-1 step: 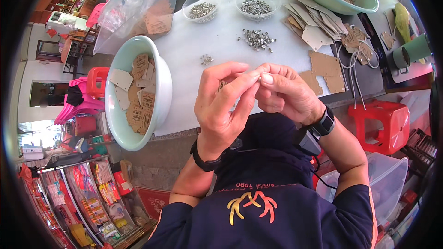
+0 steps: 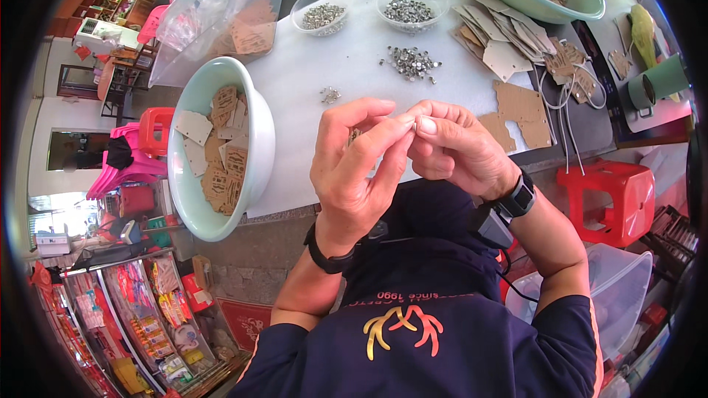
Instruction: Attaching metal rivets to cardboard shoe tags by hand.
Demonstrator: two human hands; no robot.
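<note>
My left hand (image 2: 358,166) and my right hand (image 2: 461,141) meet above the near edge of the white sheet (image 2: 299,125). Thumbs and fingertips of both are pinched together, touching each other. Whatever tiny piece is between them is mostly hidden. A sliver of brown printed card (image 2: 354,135) shows behind my left fingers; whether that hand holds it I cannot tell. Beyond my hands lie a pile of small silver metal studs (image 2: 414,64) and a smaller cluster of metal pieces (image 2: 330,94). Flat brown cardboard pieces (image 2: 520,107) lie to the right of my right hand.
On the left stands a pale green basin (image 2: 258,140) with cards inside. Two clear tubs, left (image 2: 296,11) and right (image 2: 382,7), contain small metal parts. Stacked cards (image 2: 509,59), white cord (image 2: 566,121) and another basin (image 2: 594,11) are at right, above a red stool (image 2: 627,199).
</note>
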